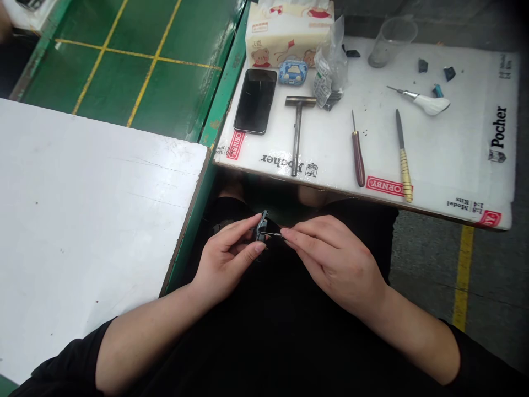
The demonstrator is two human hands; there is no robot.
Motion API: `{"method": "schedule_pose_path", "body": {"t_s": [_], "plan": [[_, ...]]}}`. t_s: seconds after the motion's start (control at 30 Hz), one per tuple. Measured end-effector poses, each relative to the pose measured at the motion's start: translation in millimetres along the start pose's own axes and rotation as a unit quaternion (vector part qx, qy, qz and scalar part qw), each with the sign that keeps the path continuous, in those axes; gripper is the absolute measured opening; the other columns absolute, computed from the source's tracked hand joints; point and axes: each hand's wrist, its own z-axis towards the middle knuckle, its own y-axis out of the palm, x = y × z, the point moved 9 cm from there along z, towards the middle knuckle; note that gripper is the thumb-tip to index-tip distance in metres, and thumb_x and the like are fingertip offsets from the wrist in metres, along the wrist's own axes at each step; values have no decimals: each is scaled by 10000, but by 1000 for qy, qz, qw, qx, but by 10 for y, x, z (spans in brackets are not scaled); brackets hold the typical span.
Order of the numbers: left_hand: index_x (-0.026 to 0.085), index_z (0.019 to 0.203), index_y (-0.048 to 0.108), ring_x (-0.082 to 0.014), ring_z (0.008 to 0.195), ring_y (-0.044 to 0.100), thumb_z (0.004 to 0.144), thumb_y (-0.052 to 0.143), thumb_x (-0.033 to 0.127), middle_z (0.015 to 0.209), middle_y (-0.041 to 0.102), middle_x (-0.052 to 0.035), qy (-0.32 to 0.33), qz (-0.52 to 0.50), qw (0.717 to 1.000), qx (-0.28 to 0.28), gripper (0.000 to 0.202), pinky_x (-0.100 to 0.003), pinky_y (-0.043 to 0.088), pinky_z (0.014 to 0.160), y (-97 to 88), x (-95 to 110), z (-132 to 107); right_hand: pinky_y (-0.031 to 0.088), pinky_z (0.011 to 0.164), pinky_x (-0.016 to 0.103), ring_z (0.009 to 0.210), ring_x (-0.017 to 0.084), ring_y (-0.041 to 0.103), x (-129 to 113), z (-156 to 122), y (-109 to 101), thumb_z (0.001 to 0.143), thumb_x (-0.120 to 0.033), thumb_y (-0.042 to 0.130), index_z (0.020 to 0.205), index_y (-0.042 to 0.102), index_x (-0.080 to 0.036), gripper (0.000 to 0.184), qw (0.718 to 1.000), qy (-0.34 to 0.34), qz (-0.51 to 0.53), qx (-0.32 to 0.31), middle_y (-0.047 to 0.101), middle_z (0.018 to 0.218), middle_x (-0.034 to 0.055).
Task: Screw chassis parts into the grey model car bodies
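Note:
Above my lap, my left hand [231, 251] pinches a small dark grey plastic part [262, 225] between thumb and fingers. My right hand [330, 251] is closed on a thin metal-tipped tool [271, 234], its tip pointing left against the part. The handle of that tool is hidden inside my right hand, so its exact kind does not show. On the table ahead lie a T-shaped metal hammer [297, 135], a brown-handled pointed tool [357, 157], a file with a wrapped yellowish handle [404, 160] and a white-handled pick [425, 101].
A phone [255, 102], a tissue pack [289, 36], a blue patterned case [293, 72], a plastic bag [330, 66] and a clear cup [392, 41] stand along the back. Dark plastic scraps [449, 73] lie at right. A white board [91, 220] covers the left bench.

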Motion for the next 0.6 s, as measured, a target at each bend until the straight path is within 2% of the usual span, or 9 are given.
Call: {"method": "schedule_pose_path", "body": {"t_s": [0.17,0.27,0.33,0.47,0.53,0.6], "plan": [[295,1475,853,-296,1165,877,986,953,388,1363,867,-109,-40,-60,997,6,508,-407,769,1002,-18,-27,15,680,951,405,1059,242,768,10,-3,-87,1028,21,804,1340,828,-138,352,1000,3,-26,9,857,1147,119],[270,1503,833,-317,1184,879,980,963,400,1344,881,-120,-88,-122,989,9,555,-431,765,1021,-11,-94,10,677,978,405,1060,241,796,209,-35,-326,1045,-17,803,1343,830,-182,341,995,13,-88,36,866,1159,100],[253,1528,814,-335,1187,880,971,972,416,1311,892,-131,-126,-164,978,7,602,-442,770,1002,14,-162,12,680,1016,427,1083,256,819,492,-75,-613,1070,-85,801,1330,838,-220,296,984,35,-159,75,877,1179,89],[232,1502,822,-375,1162,886,942,990,462,1323,883,-151,-209,-250,945,1,628,-459,785,907,112,-313,41,692,1005,502,1138,329,830,1286,-174,-1296,1115,-268,751,1259,871,-248,189,934,140,-288,160,889,1207,113],[203,1428,855,-400,1160,885,907,1013,474,1347,872,-172,-243,-276,930,-1,608,-458,786,866,163,-354,53,685,1033,541,1131,349,827,1592,-154,-1421,1101,-289,721,1207,878,-232,197,931,151,-301,137,895,1185,125],[184,1378,872,-418,1173,880,876,1035,470,1360,865,-189,-260,-287,922,-4,601,-449,781,848,200,-367,59,684,1042,545,1119,345,827,1770,-109,-1427,1090,-292,708,1181,879,-226,205,936,147,-299,112,900,1173,125]]}}
